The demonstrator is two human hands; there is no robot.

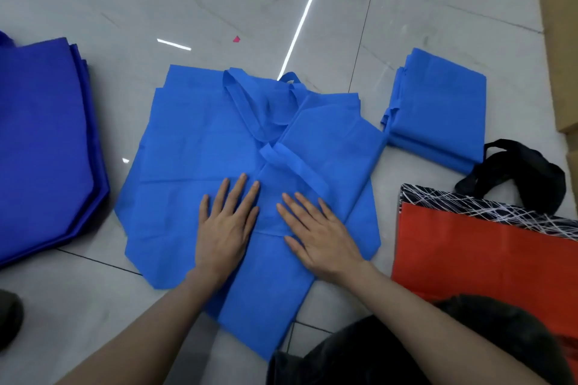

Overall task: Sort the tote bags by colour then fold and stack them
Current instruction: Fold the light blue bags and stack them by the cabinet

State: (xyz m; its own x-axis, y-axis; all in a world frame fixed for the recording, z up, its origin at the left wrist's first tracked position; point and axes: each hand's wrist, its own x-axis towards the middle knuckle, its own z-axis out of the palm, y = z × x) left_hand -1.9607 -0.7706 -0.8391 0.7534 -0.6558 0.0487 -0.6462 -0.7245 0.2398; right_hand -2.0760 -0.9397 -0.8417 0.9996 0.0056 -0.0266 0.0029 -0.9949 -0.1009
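- Head view: both the left hand (226, 228) and the right hand (322, 236) are laid flat, fingers spread, grasping nothing, on loose light-blue bags (200, 150) spread on the floor (187, 9).
- A folded light-blue stack (438, 109) is set at right; sorting appears done.
- Dark-blue bags (43, 141) at left and a red bag (488, 259) look unfolded, so much folding is judged left.

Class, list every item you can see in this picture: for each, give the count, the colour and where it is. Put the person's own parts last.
Unfolded tote bags: several overlapping, mid blue, centre of floor.
Folded stack: one pile, mid blue, right of centre.
Darker bags: one pile, royal blue, far left.
Glossy bag: one, red with black-and-white top band and black handles, right.
Cardboard: brown, right edge.
Scrap: one, pink, on floor beyond.
Left hand, right hand: flat on the unfolded bags.
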